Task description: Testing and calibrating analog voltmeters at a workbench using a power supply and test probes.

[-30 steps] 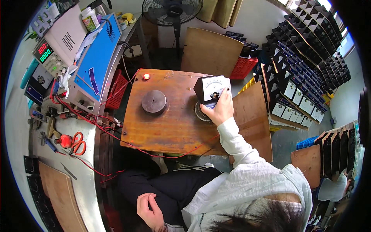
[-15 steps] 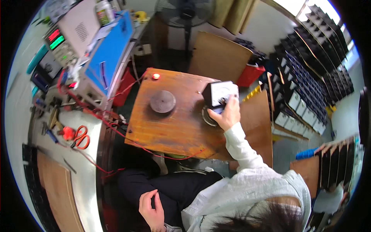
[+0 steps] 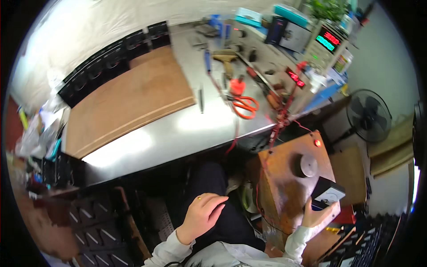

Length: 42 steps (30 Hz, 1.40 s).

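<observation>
Grey metal is seen in the thick round disc (image 3: 308,165) set on the brown wooden bench (image 3: 283,178), and from that disc the rest can be placed. Just to its right and nearer the wearer, a black box-shaped meter with a white dial face (image 3: 328,192) is held by the right hand (image 3: 315,215); the grip is closed around its near end, with the fingers partly hidden, probably so that the dial is left uncovered. Whether the meter's weight is borne by the bench or by the hand cannot be told. Well to the left of the disc, the left hand (image 3: 202,216) is held above dark trousers (image 3: 207,178), its fingers loosely bent, with nothing seen in that grip; it seems simply to be rested, since the meter is managed one-handed. Beyond the disc, a small glowing red lamp (image 3: 317,143) is placed near the bench corner, apparently where it can be noticed easily. To the disc's left and farther away, orange-handled scissors (image 3: 245,107) are laid on a silver metal bench (image 3: 178,135), perhaps within reach, and red cables (image 3: 278,125) are bunched at its edge, presumably to be kept off the wood.
</observation>
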{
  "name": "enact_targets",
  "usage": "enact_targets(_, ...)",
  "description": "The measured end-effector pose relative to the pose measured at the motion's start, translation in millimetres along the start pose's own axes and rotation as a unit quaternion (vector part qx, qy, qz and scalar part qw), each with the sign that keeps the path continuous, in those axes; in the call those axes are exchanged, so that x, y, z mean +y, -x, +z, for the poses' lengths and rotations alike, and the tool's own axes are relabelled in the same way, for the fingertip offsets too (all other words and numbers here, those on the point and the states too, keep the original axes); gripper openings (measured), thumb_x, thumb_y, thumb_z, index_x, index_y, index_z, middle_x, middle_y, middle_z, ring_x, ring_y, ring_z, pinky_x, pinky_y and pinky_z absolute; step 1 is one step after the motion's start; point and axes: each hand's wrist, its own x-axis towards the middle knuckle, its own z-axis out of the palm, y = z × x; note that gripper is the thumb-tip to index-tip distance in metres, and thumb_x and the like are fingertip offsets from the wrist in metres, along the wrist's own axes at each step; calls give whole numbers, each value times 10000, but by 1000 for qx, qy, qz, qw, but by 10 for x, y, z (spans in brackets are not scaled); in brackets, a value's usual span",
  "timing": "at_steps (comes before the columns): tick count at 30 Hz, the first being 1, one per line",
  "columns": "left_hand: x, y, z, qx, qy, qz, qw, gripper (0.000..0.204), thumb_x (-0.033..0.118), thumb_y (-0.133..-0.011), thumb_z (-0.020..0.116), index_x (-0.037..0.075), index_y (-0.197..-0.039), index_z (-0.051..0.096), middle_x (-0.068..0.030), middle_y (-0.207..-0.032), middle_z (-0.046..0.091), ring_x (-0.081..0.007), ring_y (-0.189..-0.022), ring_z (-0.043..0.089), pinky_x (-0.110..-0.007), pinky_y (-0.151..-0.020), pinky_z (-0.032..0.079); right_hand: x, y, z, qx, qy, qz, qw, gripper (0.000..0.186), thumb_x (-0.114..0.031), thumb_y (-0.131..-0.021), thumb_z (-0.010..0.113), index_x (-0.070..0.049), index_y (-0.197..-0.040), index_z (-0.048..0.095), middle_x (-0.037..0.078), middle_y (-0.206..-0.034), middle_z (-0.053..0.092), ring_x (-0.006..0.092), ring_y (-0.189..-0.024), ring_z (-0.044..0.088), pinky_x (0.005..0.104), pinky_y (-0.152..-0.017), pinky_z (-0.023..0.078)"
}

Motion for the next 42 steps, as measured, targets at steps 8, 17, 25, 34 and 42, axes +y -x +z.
enact_targets(8,-201,-166,-525,150,-124,-11,981,1005,79,-829,766,-62,-1564,96,-286,-1578,245,-432,-1455,291,-460,-1194,237,-3063,303,48,-296,-373,-318,820,1148,-251,-526,907,113,-1452,335,291,-1333,521,454,-1157,547,494,-955,451)
enact_targets(17,-821,-587,-1276,107,119,-48,986,1090,-11,-693,846,49,-1571,202,-206,-1378,513,-307,-1274,538,-400,-1067,439,-3435,423,104,-393,-497,-134,762,848,-71,-756,843,18,-1473,398,191,-1333,555,314,-1138,620,373,-915,519)
enact_targets(25,-760,-650,-1297,54,200,-89,974,1112,-101,-779,745,160,-1613,58,-158,-1505,383,-249,-1375,436,-402,-1109,407,-3267,492,38,-390,-499,-99,767,783,-59,-750,848,-9,-1432,466,156,-1366,524,261,-1129,626,337,-876,513)
enact_targets(34,-731,-670,-1250,96,223,-80,967,1082,-69,-744,768,65,-1593,110,-193,-1356,542,-258,-1253,555,-390,-1058,444,-3183,530,79,-384,-492,-87,777,720,-57,-720,877,-3,-1347,528,145,-1307,553,220,-1078,639,322,-853,520)
enact_targets(42,-767,-643,-1254,102,207,-85,969,1083,-50,-739,783,55,-1591,122,-195,-1336,563,-256,-1230,564,-376,-1059,429,-3239,605,-25,-448,-572,52,685,369,-25,-834,797,18,-1151,611,85,-939,695,143,-811,682,265,-751,546)
